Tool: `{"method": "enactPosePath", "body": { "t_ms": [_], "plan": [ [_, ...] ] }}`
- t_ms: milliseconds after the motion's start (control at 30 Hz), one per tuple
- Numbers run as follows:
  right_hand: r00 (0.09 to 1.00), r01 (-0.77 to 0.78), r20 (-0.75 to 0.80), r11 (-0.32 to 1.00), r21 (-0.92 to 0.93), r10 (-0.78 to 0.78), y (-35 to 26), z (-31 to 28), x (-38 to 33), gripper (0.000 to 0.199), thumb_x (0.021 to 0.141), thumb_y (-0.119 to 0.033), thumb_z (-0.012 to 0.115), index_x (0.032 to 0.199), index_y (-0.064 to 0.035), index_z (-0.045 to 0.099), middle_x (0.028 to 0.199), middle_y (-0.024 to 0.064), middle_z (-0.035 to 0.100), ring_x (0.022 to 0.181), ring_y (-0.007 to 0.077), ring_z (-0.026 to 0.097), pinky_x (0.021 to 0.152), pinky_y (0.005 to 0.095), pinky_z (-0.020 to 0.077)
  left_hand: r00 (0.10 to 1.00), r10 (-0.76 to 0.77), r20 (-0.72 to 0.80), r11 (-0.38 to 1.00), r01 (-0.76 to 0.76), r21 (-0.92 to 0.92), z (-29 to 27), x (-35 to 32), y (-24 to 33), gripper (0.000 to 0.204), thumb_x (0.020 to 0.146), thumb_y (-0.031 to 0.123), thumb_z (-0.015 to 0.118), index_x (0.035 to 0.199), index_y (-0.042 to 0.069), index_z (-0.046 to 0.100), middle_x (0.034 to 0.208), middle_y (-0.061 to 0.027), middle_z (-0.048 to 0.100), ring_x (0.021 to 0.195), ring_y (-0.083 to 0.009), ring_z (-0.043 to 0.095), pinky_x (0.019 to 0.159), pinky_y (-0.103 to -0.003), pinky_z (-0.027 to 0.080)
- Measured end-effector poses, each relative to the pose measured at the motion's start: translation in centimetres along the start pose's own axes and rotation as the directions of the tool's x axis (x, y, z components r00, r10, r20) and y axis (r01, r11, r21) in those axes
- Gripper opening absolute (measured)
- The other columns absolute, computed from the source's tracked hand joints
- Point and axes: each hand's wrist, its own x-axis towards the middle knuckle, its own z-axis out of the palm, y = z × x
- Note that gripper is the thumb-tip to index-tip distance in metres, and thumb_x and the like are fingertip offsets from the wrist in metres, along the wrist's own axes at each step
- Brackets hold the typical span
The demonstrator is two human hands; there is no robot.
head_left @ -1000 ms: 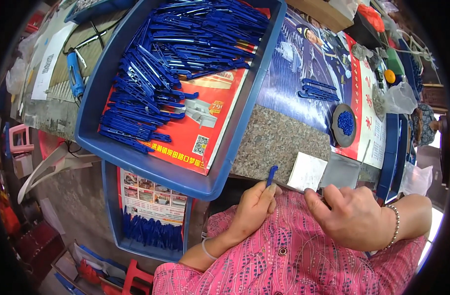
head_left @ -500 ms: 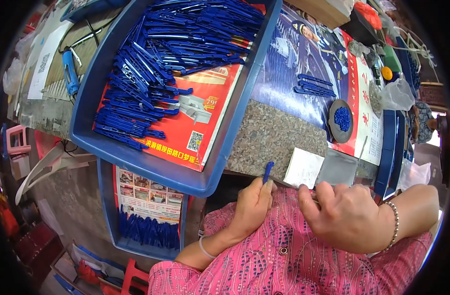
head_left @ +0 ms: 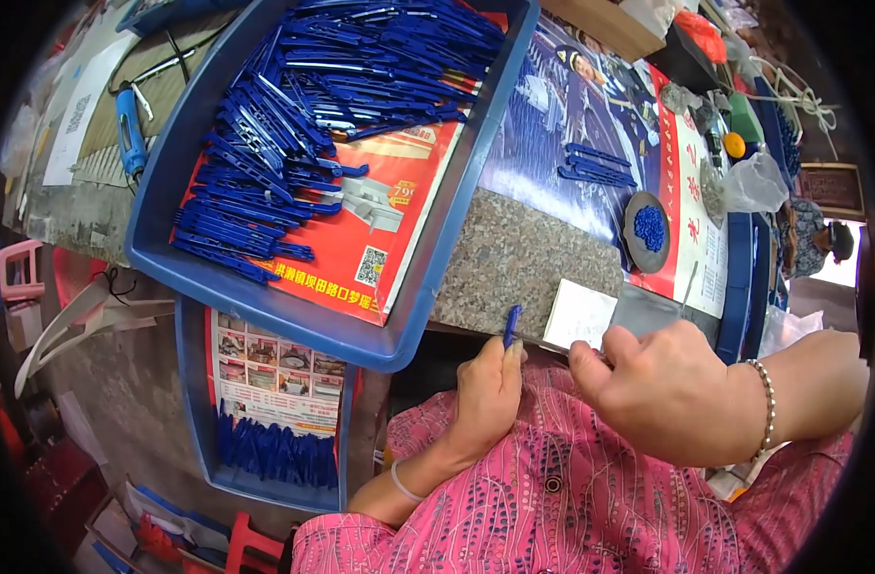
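My left hand point(head_left: 487, 387) is closed around the lower end of a slim blue piece point(head_left: 512, 325), which stands up between thumb and fingers at the bench's near edge. To its right my right hand point(head_left: 657, 397) is curled, back upward, with a beaded bracelet at the wrist. Whatever its fingers grip is hidden. Its thumb side overlaps the near corner of a flat white block point(head_left: 581, 314). Beyond the block, a round dark dish point(head_left: 652, 265) contains tiny blue beads. Several matching blue pieces point(head_left: 598, 167) lie in a row farther back.
A large blue tray point(head_left: 265, 308) piled with slim blue pieces fills the left of the bench. Below it, a second tray point(head_left: 195, 383) holds more. A speckled stone slab point(head_left: 524, 244) lies under the white block. A blue-handled tool point(head_left: 129, 134) rests far left.
The whole view has shifted slightly. My right hand is a little higher and over the white block's near corner. My left hand still grips the blue piece.
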Motion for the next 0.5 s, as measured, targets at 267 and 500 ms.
{"method": "enactPosePath", "body": {
  "t_ms": [267,500],
  "plan": [
    [0.998,0.046,0.053,0.993,-0.112,-0.041,-1.8,-0.3,-0.2,0.033,0.070,-0.011,0.055,0.099,0.0050,0.055,0.068,0.0109,0.054,0.051,0.0225,0.058,0.038,0.0339,0.0440,0.995,0.077,-0.057,0.992,-0.071,0.105,0.2,0.0,-0.1,0.022,0.090,0.015,0.048,0.080,-0.003,0.056,0.052,-0.0120,0.051,0.045,-0.0194,0.053,0.045,-0.033,0.040],
    [0.994,-0.109,0.037,0.959,0.263,0.103,0.5,0.9,0.0,0.022,0.075,-0.010,0.058,0.095,-0.0018,0.060,0.065,0.0105,0.056,0.055,0.0289,0.058,0.049,0.0373,0.0481,0.997,0.059,-0.052,0.998,-0.059,0.008,0.0,0.1,-0.3,0.022,0.090,0.015,0.048,0.080,-0.002,0.057,0.052,-0.0127,0.051,0.047,-0.0206,0.054,0.046,-0.034,0.040]
  ]
}}
